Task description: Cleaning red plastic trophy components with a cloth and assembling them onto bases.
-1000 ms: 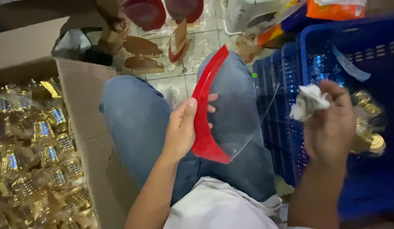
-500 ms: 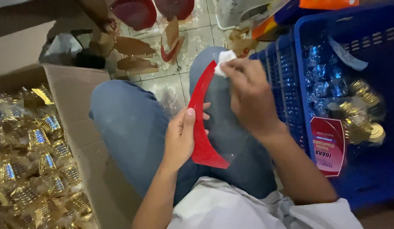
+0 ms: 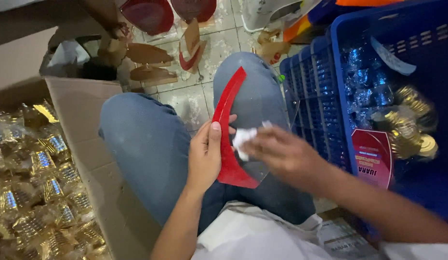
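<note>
Wiping underway, not finished as far as I can judge: left hand (image 3: 204,156) grips the red curved panel (image 3: 226,130) by its near edge, upright over the lap, thumb along the red rim. Right hand (image 3: 282,154), blurred, is closed on a white cloth (image 3: 243,139), pressed to the panel's clear part. Blue crate (image 3: 339,72) right; cardboard box (image 3: 84,125) left.

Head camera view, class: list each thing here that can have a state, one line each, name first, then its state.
Left hand: gripping the red edge of the plaque, thumb on top.
Right hand: blurred, pressing a white cloth to the panel.
Red-edged clear acrylic plaque: held upright over the lap.
Crumpled white cloth: bunched, against the clear panel.
Brown cardboard box: open, full of gold wrapped pieces.
Blue plastic crate: open, holding wrapped pieces.
</note>
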